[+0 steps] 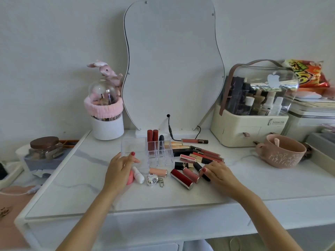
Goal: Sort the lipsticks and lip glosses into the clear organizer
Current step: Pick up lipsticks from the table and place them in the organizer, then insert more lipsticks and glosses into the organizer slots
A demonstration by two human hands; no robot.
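Centre of frame, the clear organizer [159, 151] is sitting on the white counter [126, 192], holding two red lipsticks [152, 140] and a dark one [161, 142] upright. The left hand [118, 171] is resting loosely open at its front-left corner. The right hand [217, 173] is pinching a black lipstick [198, 167] lying among the loose tubes

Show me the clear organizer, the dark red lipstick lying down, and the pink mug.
clear organizer [159, 153]: head view, front compartments.
dark red lipstick [181, 178]: head view, mid-barrel.
pink mug [282, 156]: head view, outer wall.
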